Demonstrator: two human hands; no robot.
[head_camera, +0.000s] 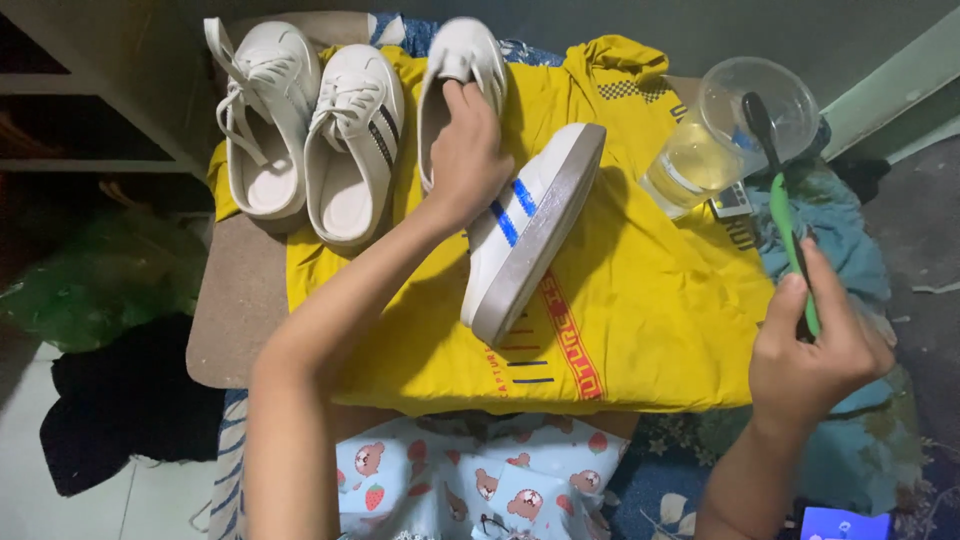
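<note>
My left hand reaches inside a white slip-on shoe with blue stripes and holds it tipped on its side, grey sole facing right, over a yellow cloth. My right hand grips a green-handled brush; its dark head dips into a clear plastic cup holding pale yellowish liquid. Two more white shoes, one with laces and a slip-on with dark stripes, lie at the cloth's upper left.
The yellow cloth covers a brownish stool or small table. A teal patterned fabric lies under the cup on the right. Dark clothing and a green bag sit on the floor at left. Shelving stands at upper left.
</note>
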